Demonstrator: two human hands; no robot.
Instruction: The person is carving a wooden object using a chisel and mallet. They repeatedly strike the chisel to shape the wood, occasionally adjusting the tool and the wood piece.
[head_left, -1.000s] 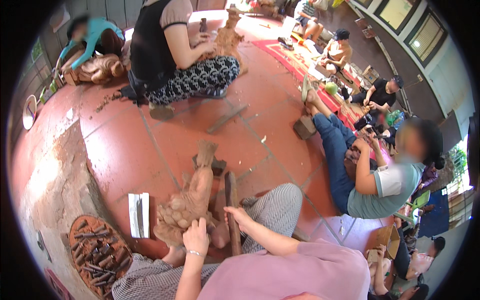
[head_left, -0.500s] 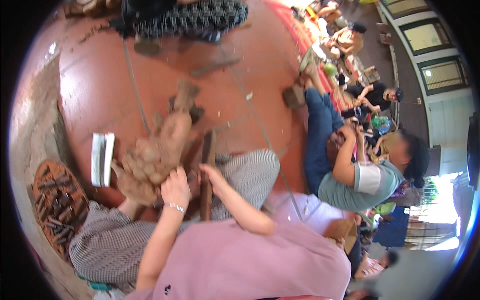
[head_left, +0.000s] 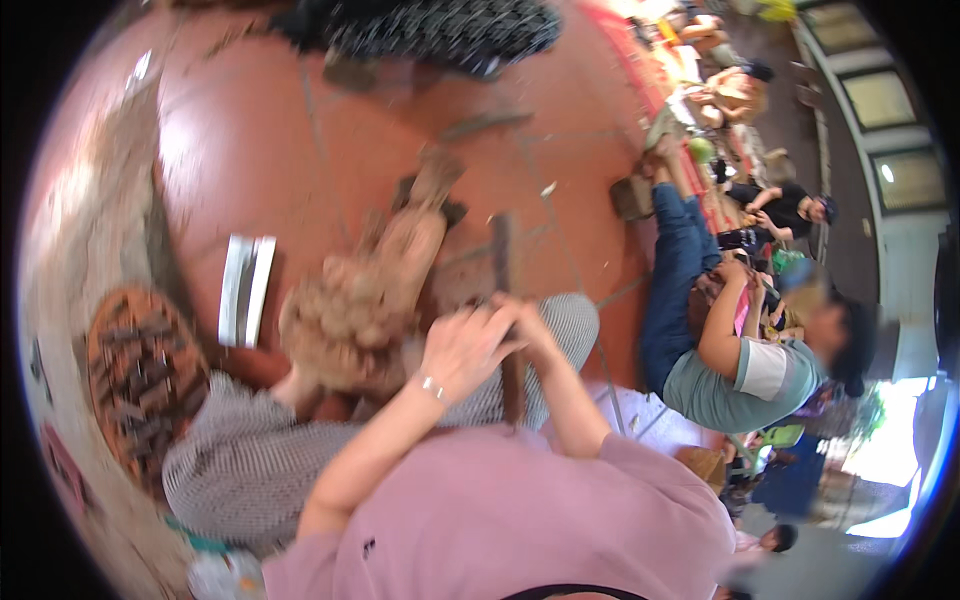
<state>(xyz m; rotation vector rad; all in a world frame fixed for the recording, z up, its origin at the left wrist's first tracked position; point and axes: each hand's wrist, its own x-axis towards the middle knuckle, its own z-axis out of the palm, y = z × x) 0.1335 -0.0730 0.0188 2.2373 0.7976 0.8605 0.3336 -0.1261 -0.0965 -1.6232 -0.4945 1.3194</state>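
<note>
Our two hands meet on a wooden stick beside a carving.

Our left hand (head_left: 462, 345) and right hand (head_left: 528, 325), touching, seem curled around the dark stick (head_left: 503, 270), though blur hides the fingers. The pale wood carving (head_left: 365, 300) lies just left, across our checked-trousered lap, on the red floor (head_left: 250, 150).

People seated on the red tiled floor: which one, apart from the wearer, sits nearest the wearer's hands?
The person in blue jeans and a grey-green shirt, just right of the hands; the others sit farther off.
</note>
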